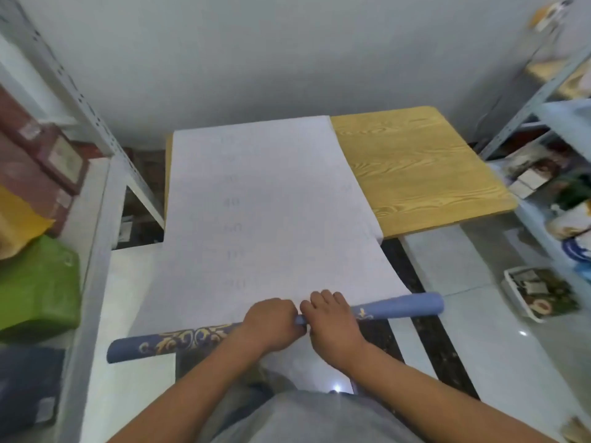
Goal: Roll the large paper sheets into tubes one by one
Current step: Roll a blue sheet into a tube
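A large white paper sheet (pixel 265 199) with faint printed numbers lies over the wooden table (pixel 415 174) and hangs off its near edge toward me. Its near end is wound into a blue tube with a gold floral pattern (pixel 179 342), which runs from lower left to upper right. My left hand (pixel 271 324) grips the tube at its middle, fingers curled over it. My right hand (pixel 332 321) sits right beside it, fingers curled over the roll onto the white sheet. The stretch of tube beneath both hands is hidden.
A metal shelf (pixel 96 174) on the left holds a green bag (pixel 38 286), brown boxes and a yellow bag. Another shelf (pixel 556 123) with packaged goods stands on the right, with a white tray (pixel 540 292) on the tiled floor. A grey wall is behind the table.
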